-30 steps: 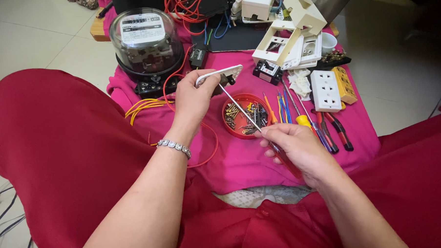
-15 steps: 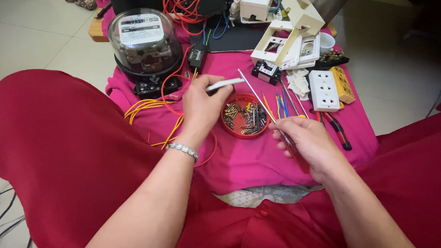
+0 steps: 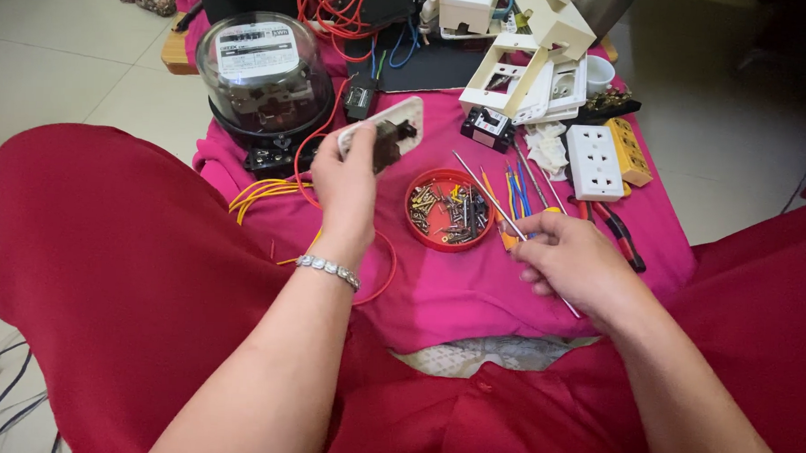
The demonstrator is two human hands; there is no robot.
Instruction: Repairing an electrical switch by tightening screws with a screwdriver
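Left hand [image 3: 346, 184] gripping white switch plate [image 3: 381, 132] (tilted), right hand [image 3: 573, 264] pinching thin metal rod [image 3: 497, 207], near red screw dish [image 3: 449, 210]

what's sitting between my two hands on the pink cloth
In the head view, a red dish of screws lies between the left hand and right hand.

Pale tiled floor [image 3: 60, 72], pink cloth [image 3: 472, 282] spread over a low surface, soft daylight
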